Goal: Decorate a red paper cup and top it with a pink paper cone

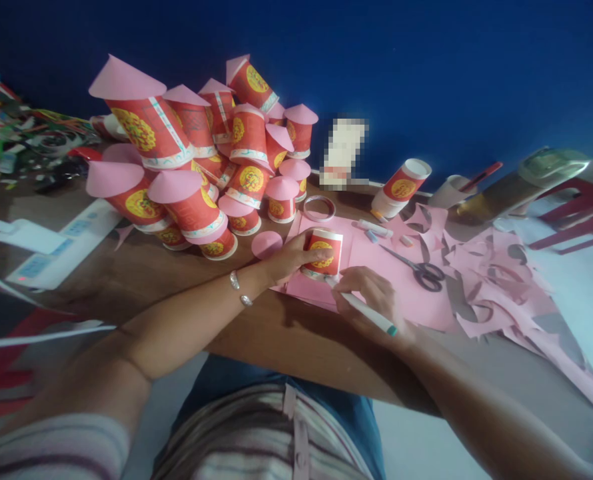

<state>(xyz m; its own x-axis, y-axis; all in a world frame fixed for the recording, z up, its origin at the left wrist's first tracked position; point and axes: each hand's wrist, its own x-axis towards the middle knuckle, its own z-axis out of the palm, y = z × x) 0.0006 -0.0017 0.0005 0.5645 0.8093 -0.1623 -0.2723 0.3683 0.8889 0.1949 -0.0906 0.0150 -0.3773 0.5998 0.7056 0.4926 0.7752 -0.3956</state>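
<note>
My left hand (296, 257) grips a red paper cup (321, 243) with a gold emblem, thumb across its side, over pink paper sheets (366, 250). My right hand (371, 293) holds a white marker (364, 312) with a green end. The marker's other end meets the lower edge of the cup; whether it touches is hard to tell. A pink paper disc (266, 245) lies left of my left hand. Right of the cup are black-handled scissors (421, 270), and behind it lies a roll of tape (320, 208).
Stacked red cups with pink cone tops (249, 133) fill the back left. A white power strip (66, 243) lies at left. Pink paper offcuts (496, 273) spread at right, before a bottle (521, 183). More red cups (404, 187) stand near the blue wall (451, 67).
</note>
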